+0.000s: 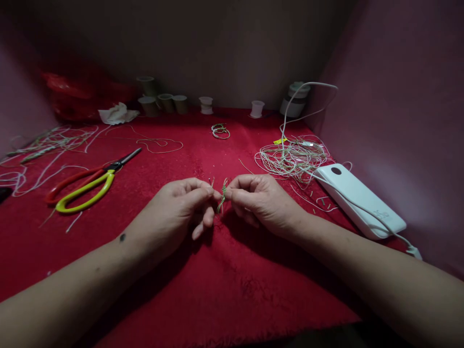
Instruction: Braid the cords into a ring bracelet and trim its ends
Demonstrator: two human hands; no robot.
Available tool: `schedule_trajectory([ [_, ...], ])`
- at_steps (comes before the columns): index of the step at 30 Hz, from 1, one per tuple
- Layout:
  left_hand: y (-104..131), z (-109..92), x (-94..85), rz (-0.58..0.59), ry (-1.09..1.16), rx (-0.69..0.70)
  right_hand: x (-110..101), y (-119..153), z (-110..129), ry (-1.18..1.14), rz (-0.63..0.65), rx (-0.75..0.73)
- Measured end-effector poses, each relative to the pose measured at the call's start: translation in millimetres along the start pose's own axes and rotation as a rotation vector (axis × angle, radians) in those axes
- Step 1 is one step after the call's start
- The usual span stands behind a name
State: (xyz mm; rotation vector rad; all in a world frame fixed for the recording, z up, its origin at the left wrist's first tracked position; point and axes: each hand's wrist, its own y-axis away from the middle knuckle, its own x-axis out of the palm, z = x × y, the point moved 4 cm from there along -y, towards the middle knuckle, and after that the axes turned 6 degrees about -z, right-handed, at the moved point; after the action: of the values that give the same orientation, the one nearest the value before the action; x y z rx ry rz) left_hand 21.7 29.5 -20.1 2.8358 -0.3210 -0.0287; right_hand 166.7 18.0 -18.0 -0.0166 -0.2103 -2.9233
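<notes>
Between my fingertips, just above the red cloth (224,270), is a small piece of green knotted cord (224,191) with loose strand ends sticking out at top and bottom. My right hand (263,198) pinches the knotted part between thumb and forefinger from the right. From the left, my left hand (184,205) closes thumb and forefinger on a thin cord end, whose tip shows above the thumb; its lower fingers are loosely curled. Farther back lies a looped cord bracelet (220,131) in green and white.
Scissors (87,186) with red and yellow handles lie at left, near tangled cords (54,142). At right are a cord heap (290,157), small cut bits and a white power bank (362,200) with a cable. Spools (166,103), crumpled tissue (119,114) and a jar (294,100) stand behind.
</notes>
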Motion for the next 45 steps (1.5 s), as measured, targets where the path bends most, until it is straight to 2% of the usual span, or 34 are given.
schedule_trajectory([
  [2, 2, -8, -6.4, -0.114, -0.056, 0.089, 0, 0, 1, 0.018, 0.003, -0.007],
  [4, 6, -15, -9.8, -0.172, -0.091, 0.173, 1, 0, 1, 0.034, 0.012, -0.016],
  [6, 8, -17, -7.7, -0.119, -0.126, 0.174, 1, 0, 1, 0.043, 0.023, -0.025],
  [10, 9, -9, 2.3, 0.106, -0.197, 0.092, 1, 0, 1, 0.055, 0.03, -0.044],
  [12, 8, -6, 4.1, 0.162, -0.229, 0.075, 0, 0, 2, 0.062, 0.032, -0.04],
  [18, 5, -7, 2.5, 0.124, -0.234, 0.069, 0, 1, 5, 0.069, 0.029, 0.009],
  [26, 4, -8, 0.9, 0.083, -0.279, 0.103, -3, -1, 4, 0.116, -0.021, -0.055],
  [36, 8, -13, 4.0, 0.051, -0.251, 0.144, -5, -2, 5, 0.031, -0.047, -0.015],
  [40, 7, -10, 2.0, 0.047, -0.249, 0.118, -5, -3, 5, 0.04, -0.046, -0.002],
  [45, 5, -4, -0.6, 0.056, -0.148, 0.014, -4, -2, 5, 0.077, -0.039, 0.012],
])
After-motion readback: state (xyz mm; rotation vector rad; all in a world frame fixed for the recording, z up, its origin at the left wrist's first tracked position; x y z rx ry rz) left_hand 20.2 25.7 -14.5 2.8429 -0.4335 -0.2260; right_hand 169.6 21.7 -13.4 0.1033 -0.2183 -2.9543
